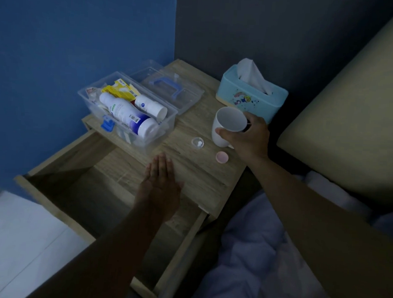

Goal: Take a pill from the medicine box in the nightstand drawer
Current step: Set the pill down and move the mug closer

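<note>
So the right hand point(245, 137) has its fingers wrapped around a white mug point(228, 125) on the nightstand worktop point(190, 169), just in front of the teal tissue box point(252, 92), while the left hand point(160, 183) floats flat over the open drawer point(81, 189), fingers straight and pressed together, holding nothing. Over at the left, the clear medicine box point(127, 114) sits lidless with bottles lying inside, its lid point(169, 86) behind it. Between box and mug there's a tiny clear cap with a white pill point(197, 143) in it, and a pink cap point(222, 158) close by.
</note>
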{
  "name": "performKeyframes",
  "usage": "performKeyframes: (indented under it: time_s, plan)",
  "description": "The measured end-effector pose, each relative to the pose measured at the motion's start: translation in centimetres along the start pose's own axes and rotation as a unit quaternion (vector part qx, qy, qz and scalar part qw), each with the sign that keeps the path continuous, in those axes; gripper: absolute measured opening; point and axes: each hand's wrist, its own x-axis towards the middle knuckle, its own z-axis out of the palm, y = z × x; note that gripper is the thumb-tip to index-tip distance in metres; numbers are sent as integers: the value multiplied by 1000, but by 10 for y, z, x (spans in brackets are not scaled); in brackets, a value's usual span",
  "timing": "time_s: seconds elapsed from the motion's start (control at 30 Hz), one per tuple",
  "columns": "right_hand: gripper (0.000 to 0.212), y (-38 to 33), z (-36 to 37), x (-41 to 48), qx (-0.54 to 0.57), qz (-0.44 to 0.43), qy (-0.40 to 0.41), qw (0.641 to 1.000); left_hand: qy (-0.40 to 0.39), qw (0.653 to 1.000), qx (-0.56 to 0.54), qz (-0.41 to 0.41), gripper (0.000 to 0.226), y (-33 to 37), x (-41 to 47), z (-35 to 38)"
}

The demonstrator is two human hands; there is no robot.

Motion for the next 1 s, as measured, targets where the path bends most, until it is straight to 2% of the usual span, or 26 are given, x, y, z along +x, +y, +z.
performKeyframes:
  time_s: [0.17, 0.23, 0.3, 0.43, 0.53, 0.67, 0.73, 0.83, 0.9, 1.0]
  plan:
    - [91, 1, -10, 5, -50, -8, -68, 996, -35, 999, -14, -1, 75, -2, 1, -8]
    - [93, 1, -14, -1, -54, -24, -55, 997, -52, 998, -32, 13, 76, -9, 3, -11]
    - [87, 2, -17, -10, -39, -60, -26, 997, -58, 996, -51, 36, 76, -17, 4, -15]
    - [50, -5, -18, -29, -26, -198, 36, 979, -84, 983, -158, 30, 67, -31, 3, -31]
    - [35, -20, -6, -40, -19, -275, 51, 960, -11, 979, -203, 17, 55, -39, -8, -38]
    - [23, -44, 20, -54, 10, -295, -27, 955, 108, 969, -220, -41, 36, -62, -21, -44]
    - [24, -56, 37, -57, 27, -257, -68, 964, 154, 959, -225, -69, 38, -77, -23, -45]
    - [34, -78, 66, -55, 85, -108, -81, 987, 227, 949, -203, -74, 60, -95, -18, -48]
    - [42, -92, 85, -46, 120, 27, -69, 990, 236, 952, -181, -69, 72, -104, -10, -54]
    - [53, -103, 109, -31, 131, 193, -85, 969, 206, 968, -134, -55, 82, -113, 5, -59]
